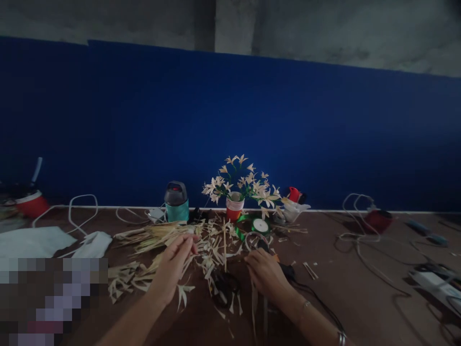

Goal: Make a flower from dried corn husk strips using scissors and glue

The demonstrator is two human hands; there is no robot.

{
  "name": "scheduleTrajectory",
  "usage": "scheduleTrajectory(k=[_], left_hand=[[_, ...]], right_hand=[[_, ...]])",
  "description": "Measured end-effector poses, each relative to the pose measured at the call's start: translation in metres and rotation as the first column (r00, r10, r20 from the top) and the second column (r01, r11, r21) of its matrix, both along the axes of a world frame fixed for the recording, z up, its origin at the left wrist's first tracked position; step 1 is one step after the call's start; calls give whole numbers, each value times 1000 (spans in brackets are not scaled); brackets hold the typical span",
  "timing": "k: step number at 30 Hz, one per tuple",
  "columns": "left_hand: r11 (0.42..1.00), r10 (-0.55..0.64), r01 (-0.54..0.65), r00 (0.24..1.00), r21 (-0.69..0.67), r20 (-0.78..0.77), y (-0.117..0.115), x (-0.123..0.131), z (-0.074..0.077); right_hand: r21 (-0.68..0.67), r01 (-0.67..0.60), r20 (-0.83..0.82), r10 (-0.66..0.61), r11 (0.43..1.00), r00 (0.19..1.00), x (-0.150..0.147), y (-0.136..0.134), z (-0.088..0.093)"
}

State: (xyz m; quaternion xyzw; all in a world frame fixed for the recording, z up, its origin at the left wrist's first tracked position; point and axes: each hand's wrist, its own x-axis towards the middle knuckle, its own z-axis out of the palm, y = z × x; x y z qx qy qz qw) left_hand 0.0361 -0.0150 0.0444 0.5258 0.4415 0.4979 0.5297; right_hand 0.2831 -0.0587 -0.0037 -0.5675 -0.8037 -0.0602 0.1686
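Observation:
My left hand (177, 255) is raised over scattered dried husk strips (158, 233), thumb and fingers pinched together; whatever is between them is too small to make out. My right hand (268, 271) has its fingers curled, and what they grip is hidden. A pale strip (254, 307) shows just below it. Beyond its knuckles sits a black and orange tool (263, 245), partly covered, with a black cord nearby. Dark-handled scissors (223, 288) lie between my hands, a thin stick (225, 245) behind them. Farther back, a red and white cup (235, 206) holds pale husk flowers (248, 182).
A teal container with a dark lid (177, 204) stands behind the husks. Green ribbon and a white-centred spool (260, 225) lie right of the cup. A power strip (435, 288) and loose cables occupy the right side. A blue panel (230, 110) closes off the back.

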Motion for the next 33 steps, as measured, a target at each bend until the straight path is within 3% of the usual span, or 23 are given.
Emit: scheduleTrajectory(k=[2, 5, 10, 16, 23, 25, 28, 30, 33], left_hand=[[1000, 31, -31, 999, -2, 11, 1, -2, 2], [998, 26, -23, 999, -64, 46, 5, -4, 9], [969, 9, 40, 980, -242, 199, 14, -15, 27], [890, 16, 179, 906, -419, 423, 13, -31, 36], [865, -165, 342, 885, -367, 435, -6, -16, 7], [803, -294, 445, 875, -396, 386, -19, -5, -6], [721, -393, 509, 859, -470, 328, -36, 9, -27], [731, -397, 497, 867, -467, 301, -38, 13, -37], [870, -262, 280, 960, -405, 102, -24, 7, -43]], right_hand=[[4, 7, -44, -7, 1000, 999, -12, -4, 7], [-133, -21, -79, 10, 991, 997, -42, -13, 13], [-389, 192, 70, -179, 901, 981, -84, -15, 18], [-464, 251, 165, -195, 850, 967, -74, -9, 39], [-504, 98, -3, -115, 858, 993, -31, -9, 77], [-546, 69, -10, -90, 835, 996, -17, -9, 87], [-634, 46, -59, -107, 772, 992, 4, -6, 93], [-686, 27, -157, -184, 727, 970, 16, -2, 88], [-700, -79, -382, -279, 709, 881, 24, 3, 69]])
